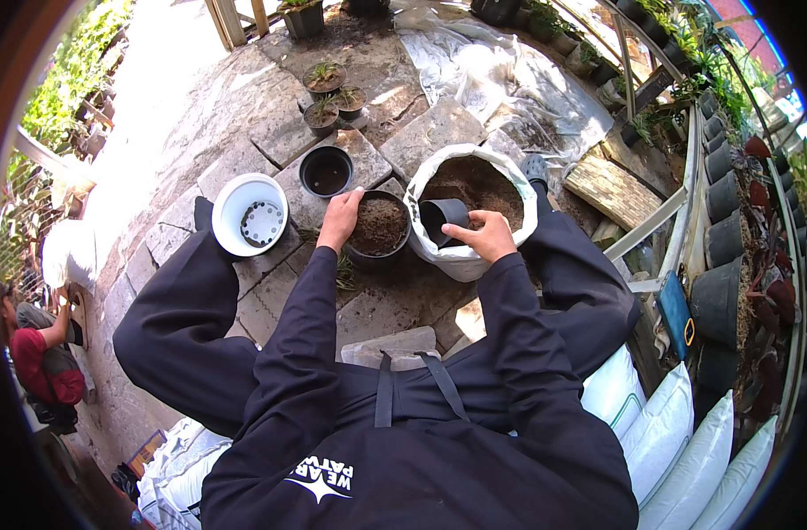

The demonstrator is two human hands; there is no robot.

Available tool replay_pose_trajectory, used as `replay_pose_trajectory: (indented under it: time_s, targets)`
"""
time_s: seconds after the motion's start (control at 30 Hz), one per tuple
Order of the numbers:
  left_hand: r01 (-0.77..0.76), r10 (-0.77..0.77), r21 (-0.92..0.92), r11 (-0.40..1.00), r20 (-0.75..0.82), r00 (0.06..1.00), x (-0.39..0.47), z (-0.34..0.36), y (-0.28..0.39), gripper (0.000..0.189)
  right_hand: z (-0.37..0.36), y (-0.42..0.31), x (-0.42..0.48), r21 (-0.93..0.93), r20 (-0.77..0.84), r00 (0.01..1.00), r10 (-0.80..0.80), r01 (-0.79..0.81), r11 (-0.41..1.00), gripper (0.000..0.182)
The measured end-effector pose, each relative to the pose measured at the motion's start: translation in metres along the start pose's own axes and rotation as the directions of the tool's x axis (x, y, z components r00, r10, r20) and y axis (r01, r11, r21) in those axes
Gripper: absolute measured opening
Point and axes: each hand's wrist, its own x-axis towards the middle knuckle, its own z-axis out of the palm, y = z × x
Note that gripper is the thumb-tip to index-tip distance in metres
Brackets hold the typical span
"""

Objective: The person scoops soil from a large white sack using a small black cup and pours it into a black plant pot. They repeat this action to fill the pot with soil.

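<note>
My left hand grips the left rim of a black plastic pot that is filled with brown soil. In my right hand is a small black plastic pot, tipped on its side with its mouth facing left. It lies within the opening of a white sack, whose edge is rolled down around more brown potting soil. Whether the small pot holds soil is hard to see. Some green leaves show below the filled pot.
A white pot with drainage holes and another black pot stand to the left. Three small potted plants are beyond. Clear plastic sheeting covers ground ahead. Full white bags lean at right; a person sits far left.
</note>
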Motion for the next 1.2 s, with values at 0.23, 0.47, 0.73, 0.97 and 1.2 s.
replay_pose_trajectory:
  time_s: [0.23, 0.47, 0.73, 0.97, 1.2]
  targets:
    - [-0.009, 0.009, -0.007, 1.000, -0.005, 1.000, -0.001, 0.002, 0.003, 0.047, 0.012, 0.025, 0.017, 0.056, -0.237, 0.970, -0.045, 0.060, 0.997, 0.087]
    - [-0.016, 0.016, -0.030, 0.999, 0.006, 1.000, 0.000, 0.000, -0.003, 0.047, 0.009, -0.034, -0.012, 0.055, -0.297, 0.762, -0.575, 0.615, 0.787, 0.076]
    - [0.031, -0.031, -0.049, 0.998, 0.005, 1.000, -0.003, 0.001, 0.006, 0.046, 0.015, 0.003, 0.004, -0.008, -0.348, 0.912, -0.219, 0.231, 0.973, 0.080]
    - [0.007, -0.007, -0.018, 1.000, -0.007, 1.000, -0.004, 0.000, 0.003, 0.047, 0.023, 0.000, -0.001, -0.153, -0.116, 0.991, -0.060, 0.042, 0.987, 0.084]
    - [-0.013, 0.013, -0.011, 1.000, 0.002, 1.000, 0.000, 0.001, 0.002, 0.047, 0.014, 0.029, 0.016, 0.005, -0.152, 0.988, -0.029, 0.030, 1.000, 0.086]
